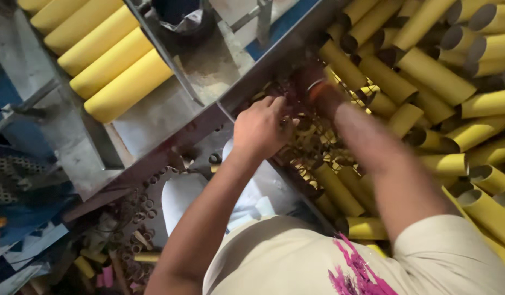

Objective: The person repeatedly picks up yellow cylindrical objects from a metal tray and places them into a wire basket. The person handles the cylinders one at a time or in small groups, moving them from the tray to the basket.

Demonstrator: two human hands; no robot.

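Note:
My left hand (260, 128) is curled, fingers down, in a tangle of thin brown cardboard rings (312, 139) beside the edge of a grey metal table (154, 117). It seems to pinch some of the rings. My right hand (310, 82) is blurred and reaches deeper into the same tangle, close under the table edge. An orange band (320, 90) sits on its wrist. Whether it holds anything is hidden by blur. A big pile of yellow cardboard tubes (433, 76) lies around and under both hands.
A row of longer yellow tubes (107, 60) lies side by side on the table's upper left. A dark bag (181, 22) sits at the top. More loose rings (140, 207) litter the floor at lower left, near a white sack (181, 199).

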